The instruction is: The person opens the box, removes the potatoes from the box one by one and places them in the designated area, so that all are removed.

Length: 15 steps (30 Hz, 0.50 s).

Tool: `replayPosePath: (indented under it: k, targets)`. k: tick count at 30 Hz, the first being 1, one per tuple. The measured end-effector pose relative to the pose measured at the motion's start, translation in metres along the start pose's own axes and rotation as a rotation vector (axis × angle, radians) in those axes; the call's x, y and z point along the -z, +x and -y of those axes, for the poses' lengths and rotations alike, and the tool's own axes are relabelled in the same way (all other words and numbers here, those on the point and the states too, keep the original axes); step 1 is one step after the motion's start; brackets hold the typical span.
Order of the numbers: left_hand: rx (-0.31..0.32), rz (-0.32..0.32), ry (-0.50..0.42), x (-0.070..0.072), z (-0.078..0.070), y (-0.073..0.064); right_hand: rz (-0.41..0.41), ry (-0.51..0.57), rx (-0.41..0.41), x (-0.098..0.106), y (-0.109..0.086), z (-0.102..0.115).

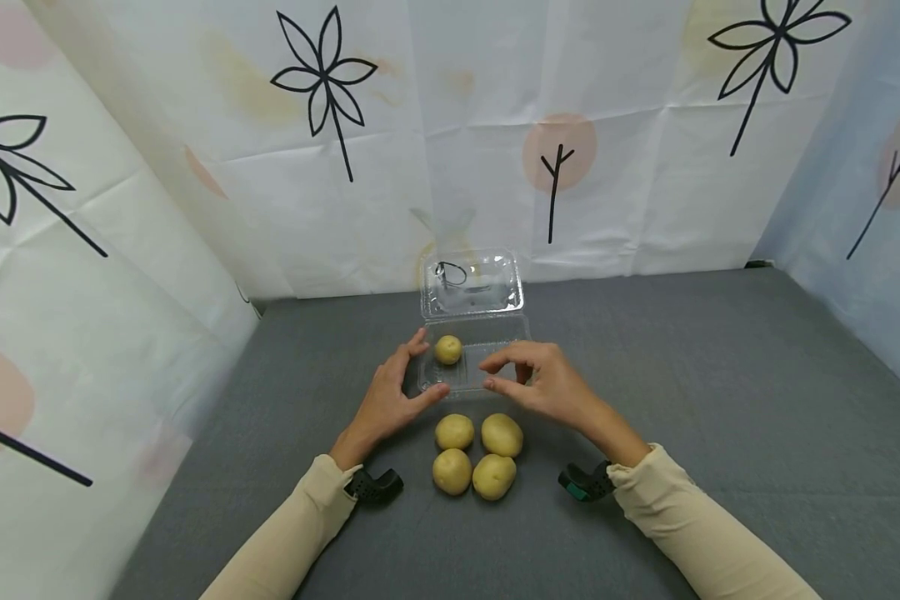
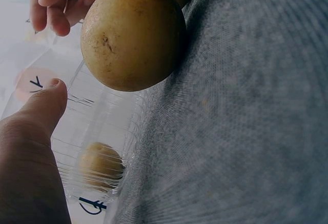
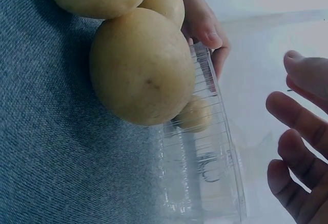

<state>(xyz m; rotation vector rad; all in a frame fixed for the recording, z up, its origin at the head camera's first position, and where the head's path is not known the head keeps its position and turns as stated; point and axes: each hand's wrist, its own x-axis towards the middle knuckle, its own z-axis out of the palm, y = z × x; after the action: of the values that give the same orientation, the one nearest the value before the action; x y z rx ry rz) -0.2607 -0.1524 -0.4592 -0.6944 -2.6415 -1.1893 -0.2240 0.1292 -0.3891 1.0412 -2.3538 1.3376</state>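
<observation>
A clear plastic clamshell box (image 1: pixel 487 332) lies with its lid (image 1: pixel 483 296) raised at the back. One small potato (image 1: pixel 447 350) sits in the left part of its base. My left hand (image 1: pixel 390 400) is at the box's left front corner, fingers extended along the side and thumb spread toward the front rim. Over the right part of the base, my right hand (image 1: pixel 551 385) hovers with loosely bent fingers and nothing between them. Several larger potatoes (image 1: pixel 453 432) are grouped in front of the box, between the wrists; one potato (image 3: pixel 143 67) looms large in the right wrist view.
A grey cloth (image 1: pixel 690 400) covers the table. White printed fabric walls (image 1: pixel 480 200) rise behind and at both sides, with the raised lid close to the back one. Black bands (image 1: pixel 588 482) with cameras are strapped to both wrists, near the potatoes.
</observation>
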Motion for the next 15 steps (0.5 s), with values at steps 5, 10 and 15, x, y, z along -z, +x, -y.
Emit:
replayPosePath:
  k: [5, 10, 15]
  targets:
    - [-0.003, 0.002, -0.003, -0.0006, 0.0001, 0.0011, -0.033, -0.019, 0.002, -0.0011, -0.0005, -0.0029]
    - [-0.008, 0.001, -0.003, 0.0, -0.0009, 0.001, -0.045, -0.038, -0.017, -0.0018, -0.0002, -0.0055]
    - [-0.011, -0.004, -0.004, 0.0, -0.0014, 0.0004, -0.065, -0.066, -0.017, -0.0023, 0.0001, -0.0083]
